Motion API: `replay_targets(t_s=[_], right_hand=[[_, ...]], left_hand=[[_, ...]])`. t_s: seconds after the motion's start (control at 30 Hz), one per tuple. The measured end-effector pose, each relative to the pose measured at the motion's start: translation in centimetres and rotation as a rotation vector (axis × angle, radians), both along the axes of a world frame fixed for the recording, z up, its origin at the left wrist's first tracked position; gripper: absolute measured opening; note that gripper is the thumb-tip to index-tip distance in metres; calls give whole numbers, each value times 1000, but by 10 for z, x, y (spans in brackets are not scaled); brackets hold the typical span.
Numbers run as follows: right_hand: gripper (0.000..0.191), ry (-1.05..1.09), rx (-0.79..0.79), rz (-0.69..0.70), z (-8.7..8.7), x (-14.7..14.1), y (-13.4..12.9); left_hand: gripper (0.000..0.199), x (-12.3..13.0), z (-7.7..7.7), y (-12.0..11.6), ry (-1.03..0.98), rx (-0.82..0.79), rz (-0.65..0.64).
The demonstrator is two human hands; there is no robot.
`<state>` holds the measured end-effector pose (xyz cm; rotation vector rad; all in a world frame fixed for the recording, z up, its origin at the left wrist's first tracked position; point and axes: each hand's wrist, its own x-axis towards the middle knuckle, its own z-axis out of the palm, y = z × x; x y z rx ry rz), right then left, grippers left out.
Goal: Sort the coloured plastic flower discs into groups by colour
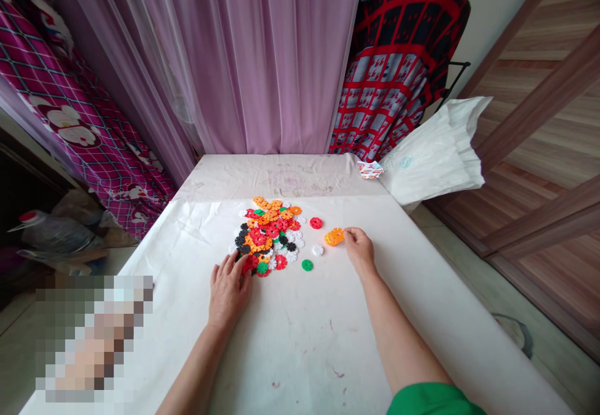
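Note:
A mixed pile of plastic snowflake discs in red, orange, white, black and green lies on the table. My left hand rests at the pile's near left edge, fingers spread and touching the outer discs. To the right of the pile, my right hand pinches an orange snowflake disc between thumb and fingers, just over other orange discs. Between the pile and my right hand sit a red disc, a white disc and a green disc, each apart from the others.
A white cloth covers the table. At its far right corner stand a small patterned paper box and a large white bag. Purple curtains hang behind. A pixelated patch blurs the left edge.

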<state>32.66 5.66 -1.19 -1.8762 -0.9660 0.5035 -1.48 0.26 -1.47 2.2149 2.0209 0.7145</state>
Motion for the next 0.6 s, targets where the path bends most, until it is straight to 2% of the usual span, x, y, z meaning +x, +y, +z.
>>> replay_targets(t_s=[0.2,0.4,0.5,0.6], right_hand=[[26,-89,-97,43,4,-7,-2],[24,-143,-103,40,1,-7,-1],[31,-195,-54,70,0,-10,-5],[41,-348,44,191,-1,-15,-9]], left_hand=[[40,-1,0,1,18,-12,-2],[39,-1,-2,1,20,-9,-1],[39,-1,-3,1,17,-1,-4],[39,-1,-3,1,15,-2,-8]])
